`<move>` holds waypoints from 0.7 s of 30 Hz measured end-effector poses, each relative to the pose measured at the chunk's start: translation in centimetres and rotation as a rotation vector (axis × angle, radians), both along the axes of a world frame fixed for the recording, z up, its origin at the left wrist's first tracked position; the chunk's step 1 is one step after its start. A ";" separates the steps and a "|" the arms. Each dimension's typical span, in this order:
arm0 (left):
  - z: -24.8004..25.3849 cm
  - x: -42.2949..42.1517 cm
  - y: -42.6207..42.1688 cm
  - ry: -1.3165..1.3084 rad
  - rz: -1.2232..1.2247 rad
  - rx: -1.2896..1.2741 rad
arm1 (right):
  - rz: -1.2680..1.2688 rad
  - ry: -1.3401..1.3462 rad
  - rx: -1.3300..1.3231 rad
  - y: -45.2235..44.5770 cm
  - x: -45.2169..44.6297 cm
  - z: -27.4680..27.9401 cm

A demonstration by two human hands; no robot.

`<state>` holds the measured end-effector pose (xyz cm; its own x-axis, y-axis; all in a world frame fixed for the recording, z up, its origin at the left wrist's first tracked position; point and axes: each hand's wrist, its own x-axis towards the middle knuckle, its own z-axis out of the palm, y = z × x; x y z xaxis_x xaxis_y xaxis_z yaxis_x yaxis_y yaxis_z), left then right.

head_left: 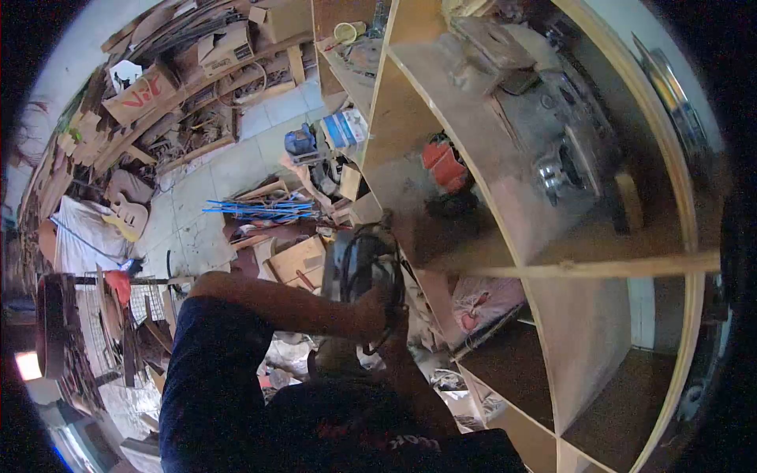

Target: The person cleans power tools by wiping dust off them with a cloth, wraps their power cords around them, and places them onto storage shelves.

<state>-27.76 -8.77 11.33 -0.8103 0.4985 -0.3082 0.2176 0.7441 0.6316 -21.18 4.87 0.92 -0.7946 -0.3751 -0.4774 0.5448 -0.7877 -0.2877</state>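
In front of my chest is a dark, bulky object (347,256) with a shiny rounded body and a looped black cord or strap, possibly a power tool; its exact kind is unclear. My left hand (372,309) reaches across from the left and is closed against its lower right side. My right hand (396,325) comes up from below and meets the left at the cord, its fingers mostly hidden. Just right of both hands stands a wooden shelf unit (465,110) with open compartments.
Shelves hold a red-and-black item (445,165) and dusty metal tools (564,169). Blue rods (264,207) lie over scrap wood on the floor. A guitar-shaped wooden body (128,215) leans at left. Cardboard boxes (142,96) and timber line the back.
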 end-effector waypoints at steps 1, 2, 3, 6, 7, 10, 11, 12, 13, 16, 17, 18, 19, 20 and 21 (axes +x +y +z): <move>-0.5 -1.4 0.2 0.108 -0.012 0.068 | -0.083 -0.001 -0.036 -0.3 -1.7 0.0; -0.9 -2.8 0.3 0.220 -0.026 0.129 | -0.164 -0.001 -0.073 -0.6 -3.7 0.0; -0.2 -4.2 0.7 0.384 -0.216 -0.210 | -0.165 -0.001 -0.070 -0.9 -5.6 -0.1; -8.9 -6.2 5.2 0.326 0.122 -0.232 | -0.229 0.004 -0.043 -1.5 -9.8 -0.8; -10.1 -6.7 5.5 0.182 0.368 -0.083 | -0.248 0.005 -0.031 -1.7 -10.7 -0.8; -6.1 -7.5 5.4 0.157 0.646 0.253 | -0.297 -0.003 0.007 -2.3 -11.4 -1.5; -3.5 -7.8 5.4 0.189 0.656 0.309 | -0.302 -0.004 0.017 -2.4 -11.7 -1.5; -0.9 -8.1 5.6 -0.032 0.804 0.394 | -0.306 -0.001 0.026 -2.6 -11.8 -1.7; 1.7 -8.3 5.3 -0.254 0.945 0.476 | -0.310 0.000 0.034 -2.6 -12.1 -1.7; 8.9 -9.7 2.5 -0.559 1.005 0.654 | -0.347 -0.005 0.058 -2.2 -12.5 -2.0; 9.6 -10.2 2.1 -0.666 1.020 0.712 | -0.357 -0.004 0.062 -2.2 -12.8 -1.9; 9.0 -10.8 1.9 -0.682 0.999 0.729 | -0.365 0.001 0.067 -2.1 -13.2 -1.9; 7.1 -11.4 2.0 -0.648 0.942 0.731 | -0.377 0.006 0.067 -2.1 -13.7 -1.8; 4.8 -12.1 2.0 -0.585 0.863 0.723 | -0.383 0.009 0.068 -2.1 -14.2 -1.8; 2.2 -13.1 1.9 -0.513 0.785 0.720 | -0.391 0.014 0.068 -2.0 -14.9 -1.8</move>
